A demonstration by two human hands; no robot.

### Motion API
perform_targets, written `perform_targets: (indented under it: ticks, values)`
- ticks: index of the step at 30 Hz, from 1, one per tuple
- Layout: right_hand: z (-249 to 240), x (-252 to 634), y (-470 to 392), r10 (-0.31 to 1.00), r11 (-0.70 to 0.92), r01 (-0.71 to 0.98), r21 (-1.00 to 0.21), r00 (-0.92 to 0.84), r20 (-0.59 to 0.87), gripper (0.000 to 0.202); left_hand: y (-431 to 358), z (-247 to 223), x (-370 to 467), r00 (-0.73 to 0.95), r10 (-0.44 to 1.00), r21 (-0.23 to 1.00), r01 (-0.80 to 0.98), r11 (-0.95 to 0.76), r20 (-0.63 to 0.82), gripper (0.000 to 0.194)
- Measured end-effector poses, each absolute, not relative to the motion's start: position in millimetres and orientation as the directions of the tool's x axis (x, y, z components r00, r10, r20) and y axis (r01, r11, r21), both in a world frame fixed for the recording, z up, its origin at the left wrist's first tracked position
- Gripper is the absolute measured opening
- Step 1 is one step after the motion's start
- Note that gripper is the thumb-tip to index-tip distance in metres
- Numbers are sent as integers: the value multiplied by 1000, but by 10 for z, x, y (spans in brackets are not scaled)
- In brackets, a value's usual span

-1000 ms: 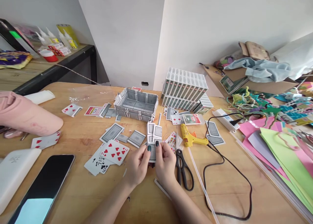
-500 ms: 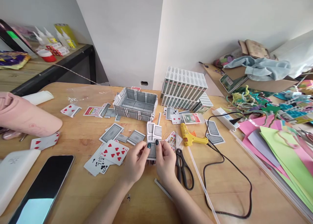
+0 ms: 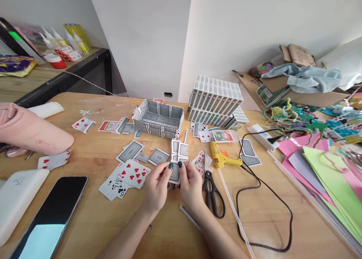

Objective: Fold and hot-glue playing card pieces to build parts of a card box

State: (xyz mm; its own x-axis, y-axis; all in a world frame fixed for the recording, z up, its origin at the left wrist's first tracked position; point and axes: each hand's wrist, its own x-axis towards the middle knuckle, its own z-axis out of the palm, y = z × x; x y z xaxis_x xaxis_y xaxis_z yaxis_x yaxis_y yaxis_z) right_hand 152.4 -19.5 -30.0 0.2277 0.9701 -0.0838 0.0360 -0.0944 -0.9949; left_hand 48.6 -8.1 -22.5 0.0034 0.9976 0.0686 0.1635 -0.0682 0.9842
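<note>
Between my two hands is a grey-backed playing card (image 3: 175,175), pinched near its upper edge. My left hand (image 3: 157,183) grips its left side with thumb and fingers; my right hand (image 3: 191,181) grips the right side. Just beyond the fingertips stand folded card pieces (image 3: 179,149); whether they join the held card I cannot tell. Farther back sits an open box made of playing cards (image 3: 158,130). Left of my hands lie face-up cards (image 3: 134,174) and face-down cards (image 3: 130,152). Black-handled scissors (image 3: 210,195) rest beside my right hand.
A yellow glue gun (image 3: 223,159) with a black cord lies to the right, near a clear glue stick (image 3: 234,217). Card packs (image 3: 216,97) are stacked at the back. A phone (image 3: 52,217) and pink roll (image 3: 36,132) are left; coloured paper (image 3: 328,176) is right.
The held card tilts slightly and shows more of its back between my hands. Both hands keep their pinch on it. The whole view has shifted a little.
</note>
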Motion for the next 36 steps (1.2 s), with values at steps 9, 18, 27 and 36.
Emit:
perform_targets:
  ticks: [9,18,27,36]
  values:
    - [-220,1519,-174,980,-113,-73,-991,157,-124,32,-84,-188,492,-53,990,977,172,-122,133,23]
    - [-171,1524,-153,980,-185,-171,-968,42,-195,36,-85,-129,469,-110,970,955,231,-187,216,20]
    - [-193,1529,-145,981,-186,-175,-967,28,-193,35,-82,-154,475,-84,974,960,206,-189,210,23]
    - [-200,1585,-165,995,-67,32,-997,78,-65,31,7,-68,381,-38,990,965,232,-122,134,20]
